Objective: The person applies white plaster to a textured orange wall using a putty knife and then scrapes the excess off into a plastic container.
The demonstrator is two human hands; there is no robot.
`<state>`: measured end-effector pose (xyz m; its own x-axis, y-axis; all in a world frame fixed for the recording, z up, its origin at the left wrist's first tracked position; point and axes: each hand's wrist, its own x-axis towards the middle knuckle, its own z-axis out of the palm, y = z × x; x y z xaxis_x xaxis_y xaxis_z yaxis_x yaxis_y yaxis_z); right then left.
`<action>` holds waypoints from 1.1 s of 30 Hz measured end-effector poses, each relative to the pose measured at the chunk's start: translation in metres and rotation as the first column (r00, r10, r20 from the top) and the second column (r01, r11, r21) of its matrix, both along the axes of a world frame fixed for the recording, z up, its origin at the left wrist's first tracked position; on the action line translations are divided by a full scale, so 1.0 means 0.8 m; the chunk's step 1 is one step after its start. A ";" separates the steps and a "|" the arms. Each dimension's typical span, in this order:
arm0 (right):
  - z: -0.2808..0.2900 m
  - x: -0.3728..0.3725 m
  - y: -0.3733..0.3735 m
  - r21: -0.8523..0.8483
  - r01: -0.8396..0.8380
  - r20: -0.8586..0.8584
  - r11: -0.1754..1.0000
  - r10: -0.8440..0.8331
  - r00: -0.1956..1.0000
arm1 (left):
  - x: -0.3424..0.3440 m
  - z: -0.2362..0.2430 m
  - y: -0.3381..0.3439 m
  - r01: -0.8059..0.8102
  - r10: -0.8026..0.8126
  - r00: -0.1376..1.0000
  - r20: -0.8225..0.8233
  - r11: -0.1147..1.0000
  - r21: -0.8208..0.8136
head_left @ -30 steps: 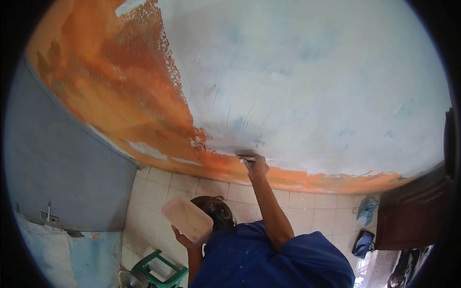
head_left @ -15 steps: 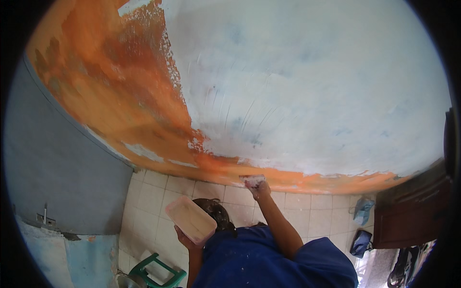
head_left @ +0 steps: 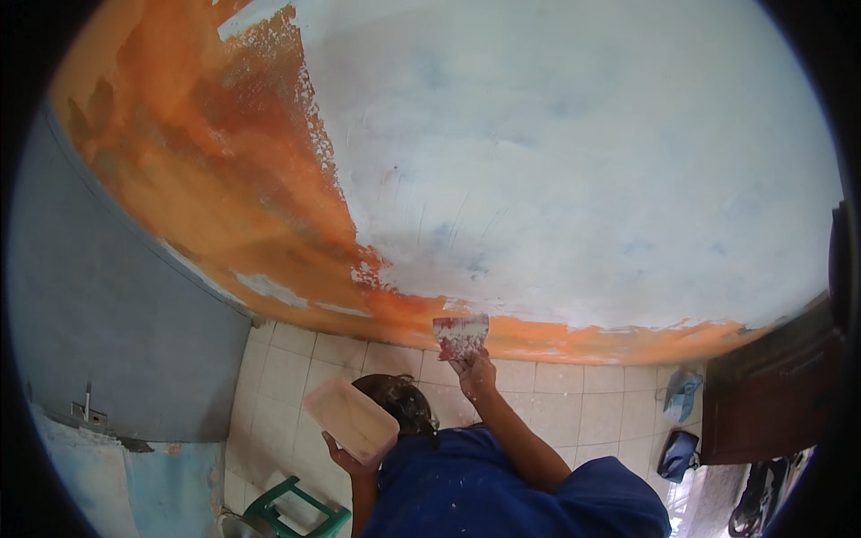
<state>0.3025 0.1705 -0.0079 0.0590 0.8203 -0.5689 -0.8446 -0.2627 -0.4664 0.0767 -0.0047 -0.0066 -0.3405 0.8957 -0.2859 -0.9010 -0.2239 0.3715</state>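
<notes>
My right hand point(head_left: 473, 377) grips a putty knife point(head_left: 461, 334), its broad blade streaked white and red, held in front of the orange strip along the wall's foot. My left hand point(head_left: 346, 455) holds a pale pink rectangular tub point(head_left: 352, 414) with cream-coloured paste inside. Above, the wall point(head_left: 574, 179) is coated white with bluish patches and faint streaks, bordered at left by mottled orange paint point(head_left: 188, 152) with a ragged edge. A dark shape point(head_left: 405, 403) beside the tub is hard to make out.
Grey wall point(head_left: 117, 287) with peeling light-blue lower part point(head_left: 170, 489) at left. Tiled floor point(head_left: 565, 412) holds a green plastic stool point(head_left: 278, 498), a metal vessel point(head_left: 235, 529) and two blue bags point(head_left: 682, 394), point(head_left: 679, 455). A dark wooden cabinet point(head_left: 753, 403) is at right.
My right hand has come down from the white coating's lower edge, and the knife's blade has turned broad face to view. My left hand and the tub have barely moved.
</notes>
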 end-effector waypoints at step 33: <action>-0.225 0.104 0.112 0.290 -0.337 0.897 0.896 -0.131 0.423 | 0.016 0.016 0.019 0.135 -0.131 0.988 0.077 0.990 -0.041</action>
